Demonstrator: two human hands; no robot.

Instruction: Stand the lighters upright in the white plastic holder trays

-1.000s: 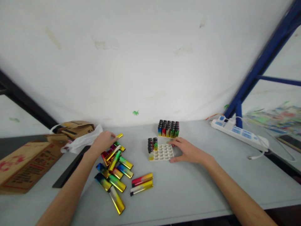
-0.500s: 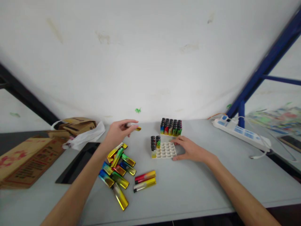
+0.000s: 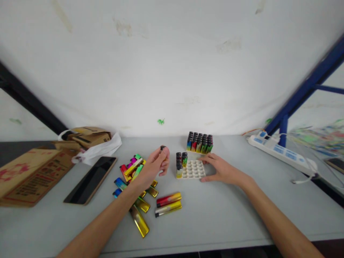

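Note:
My left hand (image 3: pixel 157 165) is closed around a lighter, whose black top (image 3: pixel 162 147) pokes out above the fingers. Several lighters in shiny colours lie in a pile (image 3: pixel 139 204) beneath my left forearm. To the right of that hand is a white tray (image 3: pixel 195 169) with round holes; several lighters (image 3: pixel 179 165) stand upright at its left side. My right hand (image 3: pixel 219 168) grips the tray's right edge between thumb and fingers. Behind it stands a full block of upright lighters (image 3: pixel 199 142). A red lighter (image 3: pixel 168 199) and a yellow-and-silver lighter (image 3: pixel 168 208) lie in front.
On the left are a cardboard box (image 3: pixel 34 175), a smaller opened box (image 3: pixel 90 137), a white plastic bag (image 3: pixel 98 150) and a black tablet (image 3: pixel 91 181). A white power strip (image 3: pixel 282 154) with cables lies at the right, near a phone (image 3: pixel 335 164).
My left hand has moved right, closer to the tray, and the lighter in it now points upright with its black top up. My right hand stays on the tray. The view has shifted slightly.

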